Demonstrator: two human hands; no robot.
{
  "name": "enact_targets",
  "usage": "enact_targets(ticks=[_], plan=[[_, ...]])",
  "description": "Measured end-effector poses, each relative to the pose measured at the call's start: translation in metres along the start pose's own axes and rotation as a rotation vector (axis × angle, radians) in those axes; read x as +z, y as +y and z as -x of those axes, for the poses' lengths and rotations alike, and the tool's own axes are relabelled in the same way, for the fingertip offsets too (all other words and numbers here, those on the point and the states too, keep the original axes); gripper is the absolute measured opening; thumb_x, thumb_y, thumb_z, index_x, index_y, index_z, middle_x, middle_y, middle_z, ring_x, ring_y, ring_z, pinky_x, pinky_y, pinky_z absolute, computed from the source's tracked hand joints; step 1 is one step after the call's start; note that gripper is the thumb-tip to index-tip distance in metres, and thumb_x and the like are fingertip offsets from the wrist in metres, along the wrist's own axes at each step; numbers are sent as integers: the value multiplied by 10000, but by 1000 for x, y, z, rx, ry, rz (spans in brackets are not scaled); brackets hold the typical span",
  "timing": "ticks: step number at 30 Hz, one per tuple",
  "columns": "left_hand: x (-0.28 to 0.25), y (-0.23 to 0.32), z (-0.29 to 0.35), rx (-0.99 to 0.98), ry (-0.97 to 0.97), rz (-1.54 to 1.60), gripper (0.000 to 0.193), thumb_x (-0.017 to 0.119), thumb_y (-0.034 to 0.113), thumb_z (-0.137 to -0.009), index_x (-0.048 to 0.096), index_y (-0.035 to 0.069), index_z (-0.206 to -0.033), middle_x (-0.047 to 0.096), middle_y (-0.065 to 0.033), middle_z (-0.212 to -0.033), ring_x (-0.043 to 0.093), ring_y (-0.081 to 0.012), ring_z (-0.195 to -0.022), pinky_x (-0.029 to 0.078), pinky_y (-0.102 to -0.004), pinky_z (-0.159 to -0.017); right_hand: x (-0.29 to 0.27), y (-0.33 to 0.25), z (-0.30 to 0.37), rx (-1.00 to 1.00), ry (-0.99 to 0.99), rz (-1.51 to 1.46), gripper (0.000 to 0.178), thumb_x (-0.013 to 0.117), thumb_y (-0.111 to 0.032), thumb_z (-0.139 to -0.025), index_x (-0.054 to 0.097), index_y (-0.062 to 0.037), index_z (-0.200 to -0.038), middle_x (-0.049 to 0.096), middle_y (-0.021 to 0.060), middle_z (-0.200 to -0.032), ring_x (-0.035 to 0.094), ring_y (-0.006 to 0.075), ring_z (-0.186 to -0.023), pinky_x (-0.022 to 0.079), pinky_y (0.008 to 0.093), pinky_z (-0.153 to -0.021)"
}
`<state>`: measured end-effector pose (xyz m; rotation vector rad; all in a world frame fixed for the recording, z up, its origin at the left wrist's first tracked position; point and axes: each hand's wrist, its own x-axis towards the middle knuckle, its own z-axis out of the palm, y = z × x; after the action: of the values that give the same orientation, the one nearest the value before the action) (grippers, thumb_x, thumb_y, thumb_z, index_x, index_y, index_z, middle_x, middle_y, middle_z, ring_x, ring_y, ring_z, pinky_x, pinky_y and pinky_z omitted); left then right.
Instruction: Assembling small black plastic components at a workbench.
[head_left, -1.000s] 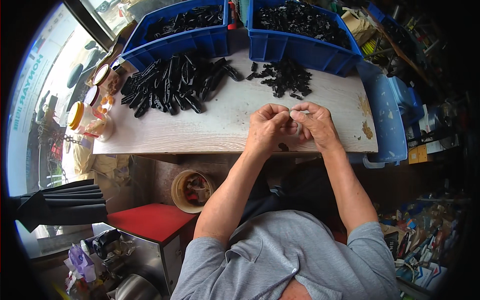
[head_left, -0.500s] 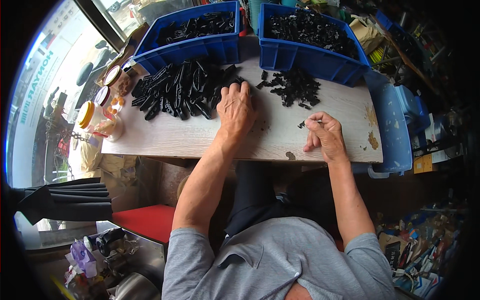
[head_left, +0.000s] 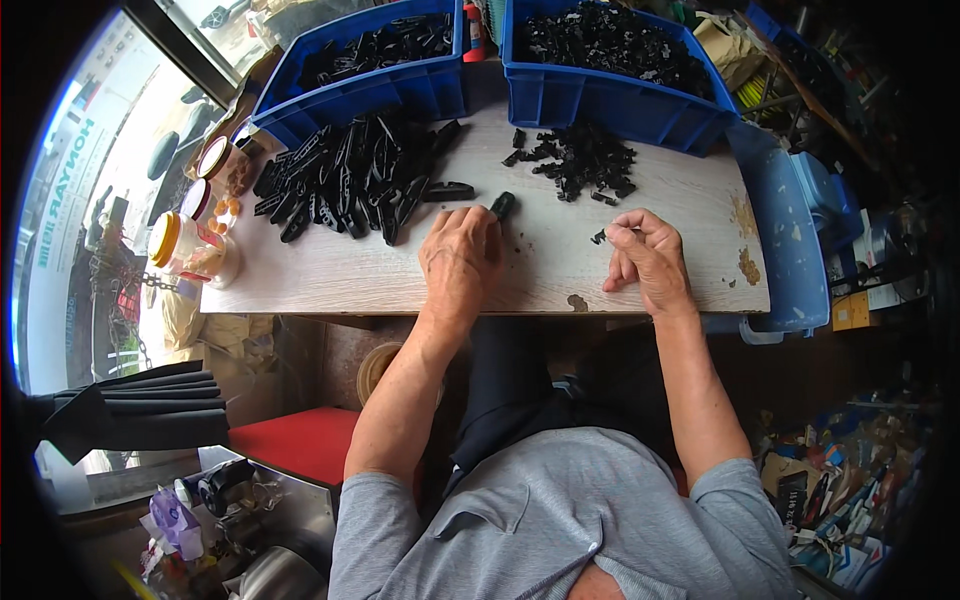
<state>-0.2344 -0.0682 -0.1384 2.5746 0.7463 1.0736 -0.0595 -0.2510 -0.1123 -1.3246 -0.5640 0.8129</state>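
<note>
My left hand (head_left: 460, 254) is closed around a long black plastic piece (head_left: 503, 206), whose rounded end sticks out past the fingers above the table. To its left lies a heap of similar long black plastic pieces (head_left: 345, 180), and one single piece (head_left: 449, 191) rests just beyond the knuckles. My right hand (head_left: 648, 258) pinches a small black clip-like part (head_left: 599, 237) between thumb and fingertips. Beyond that hand is a scattered pile of small black parts (head_left: 580, 165).
Two blue bins stand at the table's back: the left bin (head_left: 370, 97) holds long black pieces, the right bin (head_left: 615, 108) small ones. Lidded jars (head_left: 200, 250) line the left edge. A blue tub (head_left: 790, 240) stands right of the wooden table (head_left: 330, 285).
My left hand has come back from the heap toward me, bringing a long black piece with it. My right hand keeps its pinch on the small part, almost unmoved.
</note>
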Motion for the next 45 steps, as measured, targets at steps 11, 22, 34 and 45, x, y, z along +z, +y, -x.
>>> enact_targets(ticks=[11, 22, 34, 45], plan=[[-3, 11, 2, -91, 16, -78, 204, 713, 142, -793, 666, 80, -982, 648, -97, -895, 588, -311, -881, 481, -408, -777, 0, 1, 0, -13, 16, -9, 162, 706, -177, -874, 621, -50, -927, 456, -11, -506, 523, 107, -433, 529, 305, -407], [-10, 30, -9, -35, -202, -10, 197, 657, 181, -805, 630, 78, -971, 619, -147, -798, 622, -353, -774, 496, -450, -693, 3, -3, 1, 13, 35, 1, 168, 706, -188, -876, 619, -54, -926, 453, -5, -496, 519, 104, -442, 525, 299, -406], [-20, 42, -17, 100, -509, 65, 237, 646, 207, -810, 621, 10, -938, 650, -196, -789, 637, -383, -757, 504, -464, -700, 3, -2, 2, -4, 48, -12, 160, 698, -194, -883, 620, -60, -924, 430, -11, -494, 509, 106, -435, 528, 302, -422], [-25, 30, -8, 170, -455, 171, 281, 716, 156, -781, 671, 41, -1034, 671, -132, -832, 641, -328, -804, 513, -419, -735, 2, 1, 1, -13, 57, -31, 163, 705, -201, -879, 618, -71, -925, 444, -8, -499, 516, 111, -438, 542, 311, -432]])
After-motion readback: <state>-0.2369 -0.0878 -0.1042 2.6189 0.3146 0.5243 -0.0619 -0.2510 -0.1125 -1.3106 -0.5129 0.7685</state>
